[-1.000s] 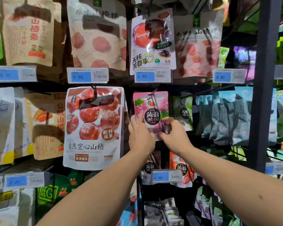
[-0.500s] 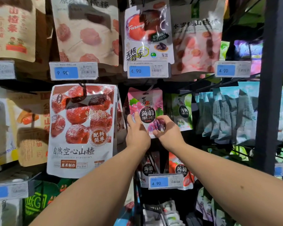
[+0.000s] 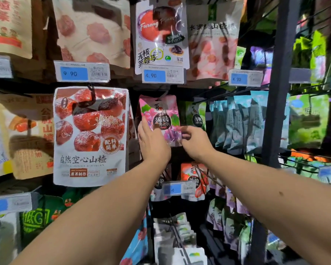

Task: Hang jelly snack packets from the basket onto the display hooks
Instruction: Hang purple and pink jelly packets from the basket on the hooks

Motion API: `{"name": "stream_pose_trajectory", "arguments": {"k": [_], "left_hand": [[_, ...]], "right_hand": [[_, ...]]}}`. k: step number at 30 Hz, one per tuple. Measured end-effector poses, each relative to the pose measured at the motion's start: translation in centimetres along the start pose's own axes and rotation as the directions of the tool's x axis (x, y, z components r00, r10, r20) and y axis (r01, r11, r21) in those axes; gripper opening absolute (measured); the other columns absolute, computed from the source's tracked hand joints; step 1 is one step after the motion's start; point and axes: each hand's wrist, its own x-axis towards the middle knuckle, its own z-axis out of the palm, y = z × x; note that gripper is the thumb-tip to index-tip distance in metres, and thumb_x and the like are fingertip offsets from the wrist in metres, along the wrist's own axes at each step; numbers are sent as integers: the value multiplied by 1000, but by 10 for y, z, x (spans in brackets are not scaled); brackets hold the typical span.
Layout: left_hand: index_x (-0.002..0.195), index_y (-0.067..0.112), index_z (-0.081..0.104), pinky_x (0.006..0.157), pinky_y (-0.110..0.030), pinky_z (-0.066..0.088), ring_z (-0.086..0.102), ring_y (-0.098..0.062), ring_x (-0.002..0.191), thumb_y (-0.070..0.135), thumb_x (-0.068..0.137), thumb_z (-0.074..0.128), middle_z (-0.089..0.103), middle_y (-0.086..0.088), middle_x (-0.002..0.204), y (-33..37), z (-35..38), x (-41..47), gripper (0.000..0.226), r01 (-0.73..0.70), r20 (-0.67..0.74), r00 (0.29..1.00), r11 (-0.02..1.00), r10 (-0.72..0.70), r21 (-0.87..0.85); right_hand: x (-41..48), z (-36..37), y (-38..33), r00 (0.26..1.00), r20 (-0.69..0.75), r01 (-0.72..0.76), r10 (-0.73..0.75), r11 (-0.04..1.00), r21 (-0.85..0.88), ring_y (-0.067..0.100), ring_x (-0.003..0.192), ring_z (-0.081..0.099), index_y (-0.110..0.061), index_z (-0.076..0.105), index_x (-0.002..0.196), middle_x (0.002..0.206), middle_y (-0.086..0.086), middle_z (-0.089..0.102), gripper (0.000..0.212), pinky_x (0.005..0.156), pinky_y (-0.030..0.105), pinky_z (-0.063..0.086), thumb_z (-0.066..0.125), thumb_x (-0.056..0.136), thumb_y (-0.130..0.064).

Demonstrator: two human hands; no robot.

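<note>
The dark upright post of the rack stands on the right, and hanging snack bags fill the wall in front of me. The biggest one is the white hawthorn bag at the left, with red fruits printed on it. Above the centre hangs a plum bag. A row of light blue packets hangs to the right, just before the post.

Both my arms reach up to the pink grape jelly packet, which hangs in the centre between the hawthorn bag and a green plum jelly packet. My left hand holds its lower left edge: the fingers lie straight up along the edge and the thumb is on the front. My right hand has its fingers curled and pinches the lower right corner between forefinger and thumb.

The top of the packet is at the wire hook, under the blue 4.90 price tag. I cannot tell if the hole sits fully on the hook. A 9.90 price tag is further left.
</note>
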Motion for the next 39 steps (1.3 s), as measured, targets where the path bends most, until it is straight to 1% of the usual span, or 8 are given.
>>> {"name": "stream_pose_trajectory", "arguments": {"k": [3, 8, 14, 18, 23, 29, 34, 39], "left_hand": [[124, 12, 55, 121, -48, 26, 19, -34, 149, 18, 93, 65, 24, -16, 160, 9, -13, -14, 32, -34, 6, 999, 999, 34, -29], [120, 15, 61, 104, -45, 44, 46, -28, 125, 22, 92, 63, 54, -6, 130, 25, -32, -50, 29, -85, 94, 990, 974, 107, -209], [116, 17, 65, 80, -28, 42, 59, -22, 97, 24, 91, 63, 62, -2, 115, 45, -54, -130, 26, -53, 363, 909, 920, 205, -387], [93, 20, 63, 79, -31, 50, 63, -23, 91, 20, 89, 63, 67, 0, 94, 54, -67, -191, 5, -4, 504, 824, 893, 258, -450], [93, 14, 63, 77, -34, 50, 63, -26, 90, 20, 89, 69, 64, -4, 91, 56, -76, -268, 9, -10, 621, 710, 886, 332, -463], [95, 16, 64, 81, -36, 54, 65, -26, 93, 20, 87, 67, 68, -5, 96, 56, -54, -341, 9, -28, 737, 555, 894, 386, -447], [90, 17, 61, 76, -31, 46, 58, -23, 87, 17, 89, 64, 62, -2, 91, 65, -26, -375, 3, -89, 790, 434, 893, 433, -440], [78, 11, 65, 71, -35, 49, 54, -26, 76, 18, 85, 67, 61, -9, 81, 88, 15, -403, 11, -215, 843, 282, 887, 457, -409]], "right_hand": [[-25, -23, -11, 1000, -28, -5, 4, 999, -35, 16, 104, 67, -12, 68, 129, 122, 1, 70, 40, 96, 30, 53, 63, 91, -2], [-77, -59, -21, 997, -41, -74, 68, 986, -146, 16, 113, 64, -13, 69, 128, 126, 4, 69, 40, 106, 34, 50, 66, 88, -4], [-167, -101, -36, 982, -25, -185, 185, 949, -255, 10, 106, 62, -14, 68, 128, 122, 1, 70, 40, 99, 25, 49, 66, 88, -6], [-230, -122, -45, 964, -41, -263, 264, 907, -328, 12, 98, 65, -18, 72, 120, 115, -1, 72, 33, 93, 32, 56, 67, 88, -12], [-306, -145, -52, 930, 4, -330, 367, 841, -429, 20, 89, 64, -4, 72, 117, 105, 8, 71, 29, 88, 42, 58, 69, 88, -5], [-373, -170, -27, 862, -13, -447, 507, 748, -491, 17, 95, 64, -6, 72, 117, 106, 6, 70, 29, 79, 25, 46, 72, 88, -10], [-414, -187, 1, 784, -49, -554, 618, 662, -505, 21, 97, 67, -6, 73, 115, 109, 8, 72, 31, 85, 31, 54, 76, 85, -12], [-448, -194, 47, 699, -58, -653, 712, 604, -458, 14, 65, 67, -4, 74, 104, 94, 8, 74, 20, 65, 32, 62, 67, 85, 0]]}}
